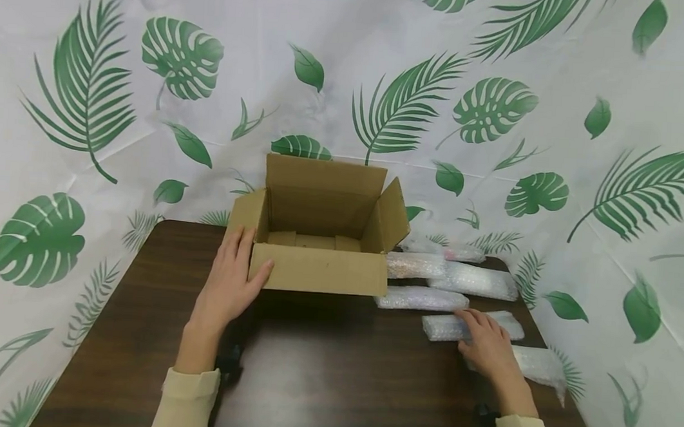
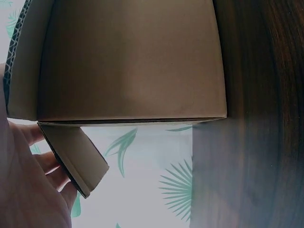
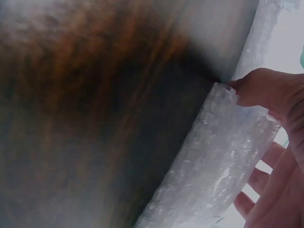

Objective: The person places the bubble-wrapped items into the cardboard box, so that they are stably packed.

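Left hand (image 1: 231, 275): fingers extended, resting on the open brown cardboard box (image 1: 321, 270). Right hand (image 1: 489, 349): fingers parted around a clear bubble-wrapped packet (image 3: 213, 161), tabletop (image 1: 322, 374) right; grip unconfirmed. Advise gripping mid-length.

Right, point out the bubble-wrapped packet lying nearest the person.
The packet just right of the right hand, at the right edge of the table; every other packet lies farther back.

room over tbl (image 1: 322, 367) front-mid; box (image 1: 318, 270) blocks back, bubble-wrap pkgs (image 1: 421, 299) crowd r side.
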Demonstrator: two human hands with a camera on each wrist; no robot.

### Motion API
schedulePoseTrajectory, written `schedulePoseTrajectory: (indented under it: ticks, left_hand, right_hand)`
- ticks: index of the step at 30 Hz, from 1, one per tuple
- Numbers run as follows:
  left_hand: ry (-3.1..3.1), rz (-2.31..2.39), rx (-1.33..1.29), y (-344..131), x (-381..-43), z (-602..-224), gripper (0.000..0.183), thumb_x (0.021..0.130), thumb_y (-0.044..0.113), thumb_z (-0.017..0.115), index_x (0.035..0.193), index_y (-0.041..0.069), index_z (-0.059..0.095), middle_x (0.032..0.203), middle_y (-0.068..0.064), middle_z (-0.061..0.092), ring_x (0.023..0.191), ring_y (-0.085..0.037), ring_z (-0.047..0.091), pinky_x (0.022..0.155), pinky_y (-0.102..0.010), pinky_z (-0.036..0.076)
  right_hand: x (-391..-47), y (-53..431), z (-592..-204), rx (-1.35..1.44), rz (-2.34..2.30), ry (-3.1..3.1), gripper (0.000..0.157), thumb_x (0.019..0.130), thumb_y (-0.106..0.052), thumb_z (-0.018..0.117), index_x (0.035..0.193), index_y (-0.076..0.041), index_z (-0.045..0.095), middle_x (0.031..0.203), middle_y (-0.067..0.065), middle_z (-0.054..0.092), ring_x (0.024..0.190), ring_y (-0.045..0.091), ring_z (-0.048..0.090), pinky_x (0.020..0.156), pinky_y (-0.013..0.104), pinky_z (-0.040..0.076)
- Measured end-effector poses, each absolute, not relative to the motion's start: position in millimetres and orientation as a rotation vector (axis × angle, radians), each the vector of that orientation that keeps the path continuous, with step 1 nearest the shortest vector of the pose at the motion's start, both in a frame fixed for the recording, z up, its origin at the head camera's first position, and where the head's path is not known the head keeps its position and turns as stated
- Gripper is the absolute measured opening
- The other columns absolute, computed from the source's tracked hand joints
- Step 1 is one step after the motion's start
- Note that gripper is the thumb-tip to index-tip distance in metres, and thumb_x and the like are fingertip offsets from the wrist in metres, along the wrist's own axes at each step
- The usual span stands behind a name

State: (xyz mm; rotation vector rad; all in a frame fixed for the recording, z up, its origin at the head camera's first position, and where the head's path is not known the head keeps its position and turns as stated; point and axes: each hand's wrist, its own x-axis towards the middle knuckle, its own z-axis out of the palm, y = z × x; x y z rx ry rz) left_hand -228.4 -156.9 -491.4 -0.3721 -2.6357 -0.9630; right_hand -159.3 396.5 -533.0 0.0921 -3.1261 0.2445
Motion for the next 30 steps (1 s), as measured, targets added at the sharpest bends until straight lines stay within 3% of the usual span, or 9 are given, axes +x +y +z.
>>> schedulePoseTrajectory:
  ticks: [8,19,30]
  left_hand:
    - [-2.617,-0.933,-0.406,-162.8,-231.6,-493.8,0.085,0.106,0.044,0.062,0.170,0.001,0.025,0.174,-0.030,0.020,0.164,-0.049,0.015,0.131,-0.068,0.007]
    - [-2.656,-0.956,-0.413,-171.6,-231.1,-497.0,0.088,0.106,0.047,0.059,0.172,0.004,0.020,0.176,-0.027,0.019,0.164,-0.047,0.017,0.131,-0.070,0.008]
    - [-2.673,-0.985,-0.384,-162.3,-235.8,-496.6,0.089,0.107,0.056,0.054,0.174,0.011,0.017,0.178,-0.022,0.017,0.166,-0.043,0.015,0.129,-0.073,0.000]
  right_hand:
    - [-162.6,394.6,-529.5,0.114,0.212,-3.144,0.065,0.086,-0.011,0.083,0.146,-0.014,0.058,0.150,0.023,0.057,0.141,0.052,0.047,0.110,0.079,0.029]
    - [-163.9,392.9,-533.8,0.158,0.187,-3.141,0.059,0.088,-0.020,0.084,0.143,-0.020,0.064,0.145,0.020,0.064,0.138,0.049,0.052,0.109,0.077,0.028]
    - [-167.0,396.9,-502.1,0.236,0.349,-3.019,0.053,0.092,-0.022,0.080,0.142,-0.012,0.067,0.135,0.022,0.069,0.127,0.047,0.060,0.107,0.074,0.029]
